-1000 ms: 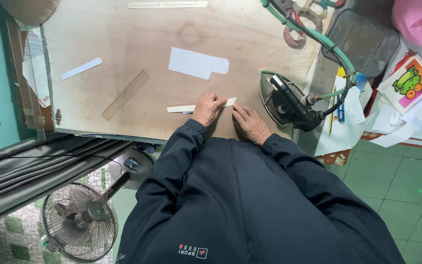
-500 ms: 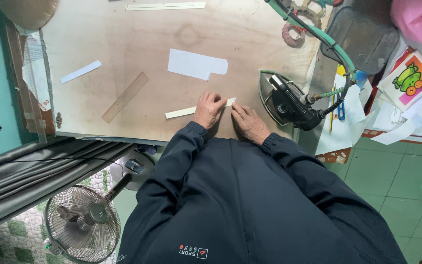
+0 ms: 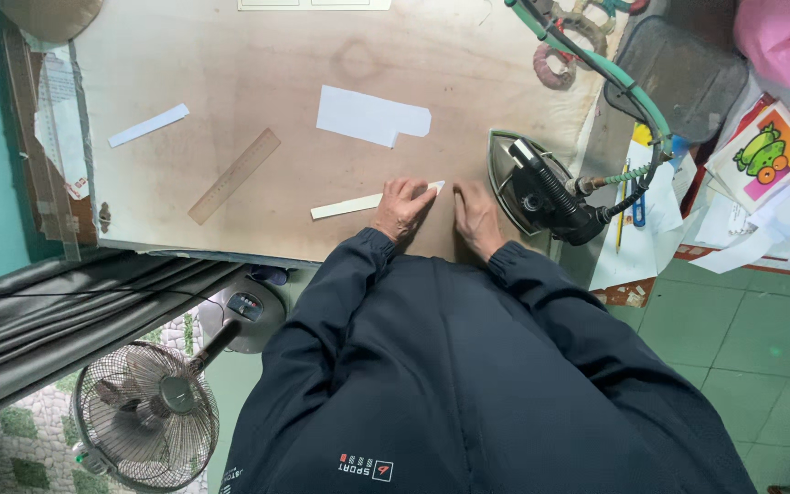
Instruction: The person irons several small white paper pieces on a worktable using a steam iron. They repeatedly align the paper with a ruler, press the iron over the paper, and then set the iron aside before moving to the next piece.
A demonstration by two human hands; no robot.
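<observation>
Pressing flat on a long white strip (image 3: 372, 201), left hand (image 3: 402, 207) covers the strip's right part near the desk's (image 3: 276, 73) near edge; fingers spread & laid down, not closed round anything. Strip's pointed right tip pokes out past the fingertips, left end runs out free toward the left. Right hand (image 3: 475, 218) flat on the desk just right of that tip, fingers together, palm down, holding nothing; whether touching the strip, can't tell. Both dark jacket sleeves reach in from the near side.

Just right of the right hand: black-handled steam iron (image 3: 537, 190), standing on the desk's right edge, green hose (image 3: 614, 78) curving off to the far right. Farther out on the desk, approx. centre: white notched paper piece (image 3: 372, 116). Left of the strip, well apart: wooden ruler (image 3: 233, 176), lying diagonal. Far left: smaller white strip (image 3: 148, 125), also diagonal. Desk surface pale plywood w/ a faint ring mark.

Off the desk, near left on the floor: electric fan (image 3: 144, 416). Right side: papers & a picture card w/ green figures (image 3: 765, 151), pink bag (image 3: 788, 41) at far right corner.
</observation>
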